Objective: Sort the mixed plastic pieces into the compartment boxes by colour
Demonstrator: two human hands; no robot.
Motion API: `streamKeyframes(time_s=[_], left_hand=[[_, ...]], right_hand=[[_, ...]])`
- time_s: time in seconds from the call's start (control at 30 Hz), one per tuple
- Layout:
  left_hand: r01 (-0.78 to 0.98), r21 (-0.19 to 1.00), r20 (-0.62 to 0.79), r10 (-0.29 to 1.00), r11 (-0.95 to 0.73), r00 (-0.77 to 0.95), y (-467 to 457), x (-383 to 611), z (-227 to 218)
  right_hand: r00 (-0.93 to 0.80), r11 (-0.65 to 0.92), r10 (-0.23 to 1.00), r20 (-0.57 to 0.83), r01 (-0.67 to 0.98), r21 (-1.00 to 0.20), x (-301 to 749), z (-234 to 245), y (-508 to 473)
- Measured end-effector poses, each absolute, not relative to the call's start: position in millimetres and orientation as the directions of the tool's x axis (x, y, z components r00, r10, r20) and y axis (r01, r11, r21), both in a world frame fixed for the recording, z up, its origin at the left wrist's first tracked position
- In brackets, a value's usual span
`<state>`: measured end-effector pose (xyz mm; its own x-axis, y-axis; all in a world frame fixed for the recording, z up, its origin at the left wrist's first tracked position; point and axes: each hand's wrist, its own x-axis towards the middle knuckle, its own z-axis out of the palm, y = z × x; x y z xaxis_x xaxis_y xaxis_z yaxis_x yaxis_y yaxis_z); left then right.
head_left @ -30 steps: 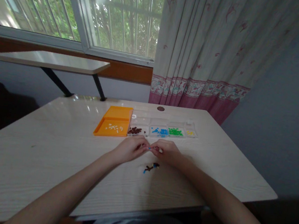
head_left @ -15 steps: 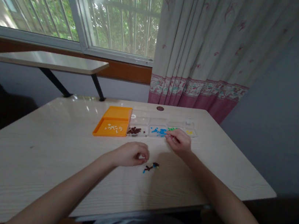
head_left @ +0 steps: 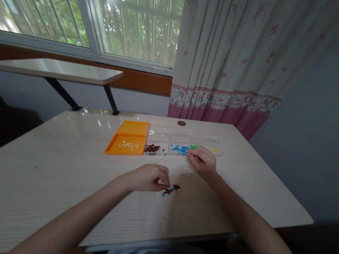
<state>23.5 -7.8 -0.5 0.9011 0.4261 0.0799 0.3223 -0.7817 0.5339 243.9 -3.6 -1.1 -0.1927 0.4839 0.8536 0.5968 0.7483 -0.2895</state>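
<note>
My left hand (head_left: 151,178) is low over the table, thumb and fingertips drawn together at the left edge of a small assembly of brown, blue and yellowish toy pieces (head_left: 168,191). Whether the fingers grip it is too small to tell. Farther out, my right hand (head_left: 203,161) pinches at the near right corner of a clear compartment of blue pieces (head_left: 180,148). Anything between those fingertips is too small to make out. Partly behind the right hand, green pieces (head_left: 195,146) show in the adjoining compartment.
Left of the blue pieces lie brown pieces (head_left: 153,148) in a clear box, then an opened orange case (head_left: 107,150) with white pieces (head_left: 129,145). Yellow pieces (head_left: 214,150) occupy the rightmost compartment. A raised shelf (head_left: 57,69) stands at the table's back left.
My left hand has moved slightly down and right, its fingers reaching the small assembly. The right hand has barely shifted over the blue pieces.
</note>
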Motion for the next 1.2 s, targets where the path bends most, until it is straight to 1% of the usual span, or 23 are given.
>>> streamKeyframes(time_s=[0.1,0.23,0.33,0.47,0.53,0.6,0.73,0.8,0.93,1.03,1.1,1.2], left_hand=[[0.316,0.541,0.082,0.423,-0.779,0.902,-8,23,-1],[0.308,0.55,0.088,0.421,-0.777,0.903,-8,23,-1],[0.308,0.544,0.091,0.419,-0.781,0.903,-9,24,-1],[0.325,0.534,0.081,0.43,-0.78,0.899,-10,25,0],[0.333,0.528,0.081,0.436,-0.781,0.896,-11,25,-1],[0.332,0.521,0.091,0.438,-0.786,0.895,-11,25,-1],[0.315,0.519,0.102,0.424,-0.794,0.9,-13,25,-1],[0.308,0.525,0.101,0.417,-0.794,0.903,-14,27,0],[0.315,0.539,0.09,0.425,-0.782,0.901,-14,28,-1],[0.349,0.575,0.148,0.513,-0.74,0.846,-9,28,-6],[0.386,0.622,0.198,0.613,-0.682,0.765,-5,27,-9],[0.441,0.679,0.213,0.733,-0.587,0.646,0,28,-13]], right_hand=[[-0.177,0.703,0.548,0.818,0.627,-0.336,245,-6,2],[-0.154,0.54,0.72,0.677,0.737,-0.406,246,-16,17],[-0.128,0.429,0.796,0.592,0.809,-0.401,247,-24,29],[-0.127,0.379,0.828,0.546,0.844,-0.379,249,-30,37],[-0.145,0.39,0.833,0.534,0.838,-0.381,251,-28,34],[-0.208,0.434,0.836,0.508,0.817,-0.38,252,-24,29],[-0.457,0.584,0.805,0.377,0.724,-0.369,254,-15,17],[-0.545,0.631,0.775,0.32,0.687,-0.36,253,-13,14],[-0.608,0.663,0.747,0.267,0.66,-0.353,249,-11,9],[-0.628,0.688,0.724,0.286,0.631,-0.358,245,-9,5],[-0.63,0.713,0.701,0.333,0.608,-0.351,242,-10,2],[-0.623,0.757,0.652,0.432,0.569,-0.322,236,-13,-2]])
